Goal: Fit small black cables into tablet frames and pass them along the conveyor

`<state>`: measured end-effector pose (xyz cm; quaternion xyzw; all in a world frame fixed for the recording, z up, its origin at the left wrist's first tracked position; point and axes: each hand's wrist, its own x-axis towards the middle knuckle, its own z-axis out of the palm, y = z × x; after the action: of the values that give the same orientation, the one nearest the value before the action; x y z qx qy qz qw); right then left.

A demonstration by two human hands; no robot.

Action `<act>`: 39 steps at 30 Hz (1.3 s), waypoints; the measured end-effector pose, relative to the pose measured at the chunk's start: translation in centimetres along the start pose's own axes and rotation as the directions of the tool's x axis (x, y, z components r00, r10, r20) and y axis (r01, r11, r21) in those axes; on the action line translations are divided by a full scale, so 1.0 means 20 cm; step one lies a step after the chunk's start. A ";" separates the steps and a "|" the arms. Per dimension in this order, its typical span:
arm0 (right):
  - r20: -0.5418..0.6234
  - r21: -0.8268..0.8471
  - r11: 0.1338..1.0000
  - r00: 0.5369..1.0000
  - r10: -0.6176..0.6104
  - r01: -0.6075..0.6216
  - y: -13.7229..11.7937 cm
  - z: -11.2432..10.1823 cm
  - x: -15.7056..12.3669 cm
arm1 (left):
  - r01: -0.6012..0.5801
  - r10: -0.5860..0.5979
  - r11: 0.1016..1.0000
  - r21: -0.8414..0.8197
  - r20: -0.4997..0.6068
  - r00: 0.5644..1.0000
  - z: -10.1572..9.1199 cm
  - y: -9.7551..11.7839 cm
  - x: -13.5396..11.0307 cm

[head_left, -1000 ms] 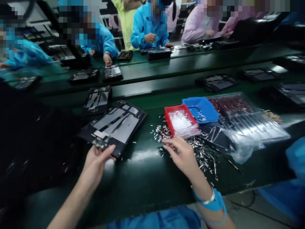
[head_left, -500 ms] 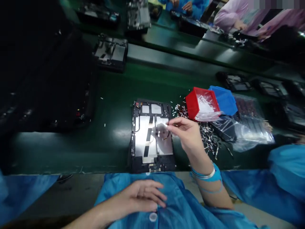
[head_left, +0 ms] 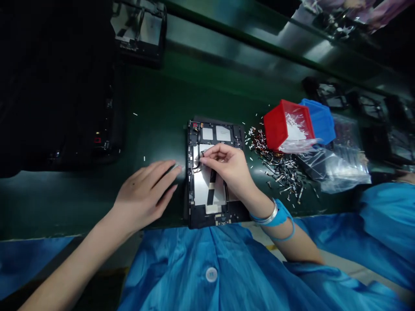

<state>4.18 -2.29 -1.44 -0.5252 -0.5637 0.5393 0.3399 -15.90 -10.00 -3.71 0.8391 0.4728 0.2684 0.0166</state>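
Note:
An opened tablet (head_left: 203, 190) with silver battery panels, black strips and small boards lies flat on the green table, near its front edge. Over its upper left part is my right hand (head_left: 228, 166), thumb and forefinger pinched together just above the silver panel. Something small and dark shows at those fingertips, too little of it to name. The hand and wrist cover part of the tablet's right side. My left hand (head_left: 151, 188) hovers at the tablet's left with fingers stretched out and nothing in them.
Right of the tablet stand a red bin (head_left: 274, 125) with small white pieces and a blue bin (head_left: 325, 123). Loose small parts (head_left: 285, 172) and clear plastic bags (head_left: 345, 172) lie beside them. Another opened device (head_left: 145, 30) sits at the back left; a dark bulk (head_left: 58, 95) fills the left.
My right hand has moved left across the tablet, from its right side to its upper left part. My left hand has risen from my lap to the tablet's left. The view has tilted down.

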 end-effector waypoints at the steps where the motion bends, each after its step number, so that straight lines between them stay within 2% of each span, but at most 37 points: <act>1: -0.007 -0.022 1.000 1.000 -0.002 0.002 0.00 0.01 0.00 | -0.027 0.027 1.000 -0.002 0.020 0.999 0.01 0.00 0.00; 6: -0.021 -0.153 0.988 1.000 -0.006 0.002 0.00 0.03 0.00 | -0.099 0.098 0.995 0.018 0.090 0.991 0.06 0.02 0.00; 12: 0.028 -0.264 0.962 0.998 -0.064 0.069 -0.01 0.00 0.00 | -0.100 0.092 0.993 0.056 0.126 0.988 0.06 0.02 0.00; 15: 0.034 -0.260 0.965 0.999 -0.032 0.040 -0.02 -0.03 0.03 | -0.092 0.083 0.994 0.053 0.151 0.985 0.05 0.02 0.00; 18: 0.103 -0.228 0.974 0.994 0.029 -0.004 -0.03 -0.06 0.06 | -0.093 0.087 0.995 0.037 0.143 0.986 0.04 0.04 0.01; 21: 0.139 -0.264 0.965 0.990 0.038 0.000 -0.03 -0.08 0.08 | -0.101 0.096 0.995 0.025 0.145 0.985 0.03 0.06 0.05; 26: 0.125 -0.358 0.933 0.992 0.005 0.040 -0.02 -0.08 0.08 | -0.139 0.134 0.990 0.009 0.209 0.969 0.05 0.05 0.10; 34: 0.108 -0.441 0.894 0.993 -0.041 0.084 -0.01 -0.07 0.08 | -0.163 0.142 0.983 0.085 0.210 0.967 0.06 0.04 0.09; 39: 0.101 -0.479 0.874 0.994 -0.034 0.078 -0.02 -0.06 0.08 | -0.196 0.185 0.980 0.023 0.236 0.954 0.06 0.04 0.10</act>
<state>4.86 -0.36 -1.12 -0.5521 -0.7099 0.3947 0.1884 -13.94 -8.56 -3.61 0.9066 0.3906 0.1574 0.0266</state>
